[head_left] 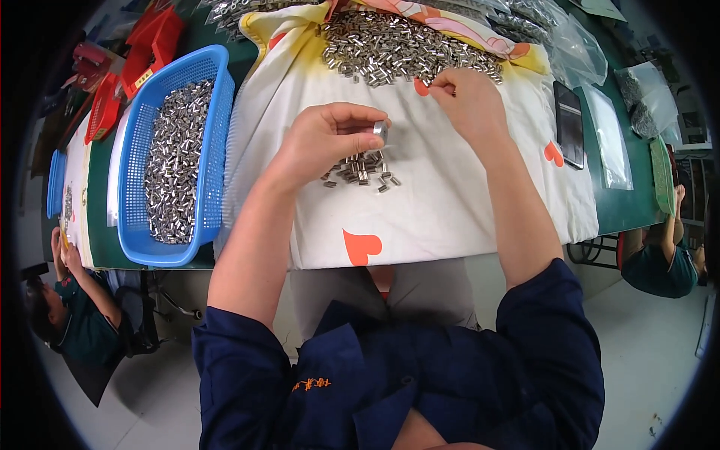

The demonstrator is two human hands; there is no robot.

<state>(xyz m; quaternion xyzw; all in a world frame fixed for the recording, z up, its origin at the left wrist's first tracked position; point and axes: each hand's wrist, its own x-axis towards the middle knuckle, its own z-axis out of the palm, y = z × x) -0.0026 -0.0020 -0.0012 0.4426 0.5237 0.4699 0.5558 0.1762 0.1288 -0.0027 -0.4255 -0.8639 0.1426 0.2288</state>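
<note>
My left hand (326,141) holds a small shiny metal piece (381,129) between thumb and fingertips, just above a little cluster of the same metal pieces (361,171) on a white cloth (450,202) with orange hearts. My right hand (469,99) reaches farther back and pinches at the near edge of a big heap of metal pieces (397,46) on the cloth; whether it holds one I cannot tell.
A blue plastic basket (216,112) holding many metal pieces stands to the left. Red trays (154,41) lie at the back left, clear plastic bags (574,45) and a dark phone (570,124) to the right. Other people sit at left (75,300) and right (664,262).
</note>
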